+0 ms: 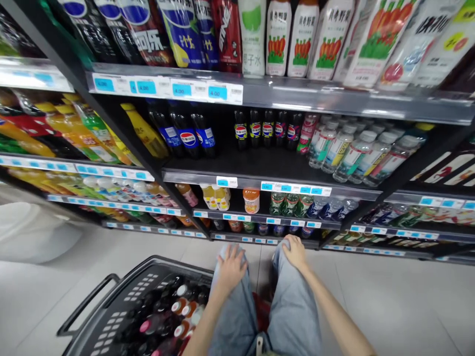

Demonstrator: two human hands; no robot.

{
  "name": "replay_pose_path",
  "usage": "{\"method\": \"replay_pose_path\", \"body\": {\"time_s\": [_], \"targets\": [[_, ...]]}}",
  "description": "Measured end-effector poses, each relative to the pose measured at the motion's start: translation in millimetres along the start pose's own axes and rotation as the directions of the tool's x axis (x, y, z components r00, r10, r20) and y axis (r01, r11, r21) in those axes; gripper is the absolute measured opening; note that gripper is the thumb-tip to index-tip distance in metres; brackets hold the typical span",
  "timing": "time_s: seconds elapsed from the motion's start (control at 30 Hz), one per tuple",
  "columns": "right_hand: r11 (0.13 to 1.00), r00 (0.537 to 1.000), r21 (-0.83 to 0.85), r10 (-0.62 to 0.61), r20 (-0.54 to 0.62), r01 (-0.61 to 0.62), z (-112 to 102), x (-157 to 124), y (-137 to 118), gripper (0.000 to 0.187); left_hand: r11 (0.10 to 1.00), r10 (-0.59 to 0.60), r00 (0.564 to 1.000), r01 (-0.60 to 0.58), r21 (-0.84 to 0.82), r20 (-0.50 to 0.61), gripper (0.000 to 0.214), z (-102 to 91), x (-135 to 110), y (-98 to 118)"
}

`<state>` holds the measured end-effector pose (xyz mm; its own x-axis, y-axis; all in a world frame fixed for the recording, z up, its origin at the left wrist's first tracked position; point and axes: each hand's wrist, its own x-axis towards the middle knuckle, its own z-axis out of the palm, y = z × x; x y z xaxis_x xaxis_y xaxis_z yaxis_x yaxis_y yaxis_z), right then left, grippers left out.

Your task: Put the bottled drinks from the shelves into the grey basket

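trousers (297,316): light blue (denim-like, creased) | forearms (328,302): bare | front tab (259,345): pale

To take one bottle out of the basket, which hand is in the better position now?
The left hand, I judge: it rests on the left leg, beside the basket. The right hand rests on the right leg, farther away.

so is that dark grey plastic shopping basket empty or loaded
Loaded: many bottles, some with pink or white caps, crowd inside the dark grey basket.
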<state>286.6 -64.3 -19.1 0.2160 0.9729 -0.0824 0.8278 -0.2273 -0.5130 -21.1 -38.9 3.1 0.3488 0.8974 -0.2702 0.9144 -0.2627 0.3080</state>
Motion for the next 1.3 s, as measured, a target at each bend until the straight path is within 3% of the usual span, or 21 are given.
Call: {"method": "replay_pose_path", "body": {"time_s": [0.13, 0.27, 0.4, 0.63, 0.77, 0.87, 0.93, 1.07, 1.17, 1.23, 1.3], "targets": [[1.0, 1.0, 0.011, 0.007, -0.011, -0.006, 0, 3, -3, 0.023, 0.985, -0.102, 0.995, 0.102, 0.138, -0.01, 0.05, -6.9, 20, 7], [1.0, 0.999, 0.03, 0.006, -0.046, -0.004, 2, 3, -1, 0.024, 0.98, -0.173, 0.982, 0.18, 0.082, -0.079, 0.048, -8.4, 31, 6], [0.997, 0.997, 0.075, -0.001, -0.081, 0.007, 4, 2, 3, 0.026, 0.973, -0.228, 0.97, 0.229, -0.003, -0.08, 0.044, -10.8, 41, 5], [0.96, 0.973, 0.279, 0.028, -0.229, 0.038, 3, 1, 4, 0.024, 0.977, -0.215, 0.971, 0.215, -0.011, -0.105, 0.044, -4.2, 50, 0], [0.939, 0.946, 0.34, 0.066, -0.319, 0.049, -13, 1, -3, 0.024, 0.979, -0.205, 0.971, 0.205, -0.012, -0.125, 0.044, -1.2, 50, -3], [0.933, 0.913, 0.352, 0.073, -0.401, 0.08, -45, 6, -16, 0.029, 0.979, -0.203, 0.972, 0.205, 0.005, -0.116, 0.046, -3.2, 49, -3], [0.931, 0.85, 0.343, 0.076, -0.521, 0.127, -78, 15, -29, 0.031, 0.979, -0.198, 0.975, 0.201, 0.016, -0.103, 0.047, -5.8, 49, -2], [0.928, 0.603, 0.308, 0.125, -0.788, 0.21, -165, 50, -54, 0.033, 0.98, -0.193, 0.976, 0.196, 0.02, -0.096, 0.049, -11.0, 47, 1], [0.942, 0.445, 0.273, 0.163, -0.881, 0.196, -225, 86, -66, 0.047, 0.981, -0.192, 0.977, 0.194, 0.008, -0.09, 0.049, -13.2, 47, 3], [0.962, 0.401, 0.247, 0.183, -0.898, 0.114, -253, 107, -70, 0.059, 0.981, -0.191, 0.977, 0.192, -0.002, -0.092, 0.047, -13.7, 47, 3], [0.976, 0.408, 0.218, 0.2, -0.891, -0.003, -269, 122, -70, 0.068, 0.981, -0.194, 0.977, 0.194, -0.005, -0.093, 0.047, -13.5, 47, 3]]}}
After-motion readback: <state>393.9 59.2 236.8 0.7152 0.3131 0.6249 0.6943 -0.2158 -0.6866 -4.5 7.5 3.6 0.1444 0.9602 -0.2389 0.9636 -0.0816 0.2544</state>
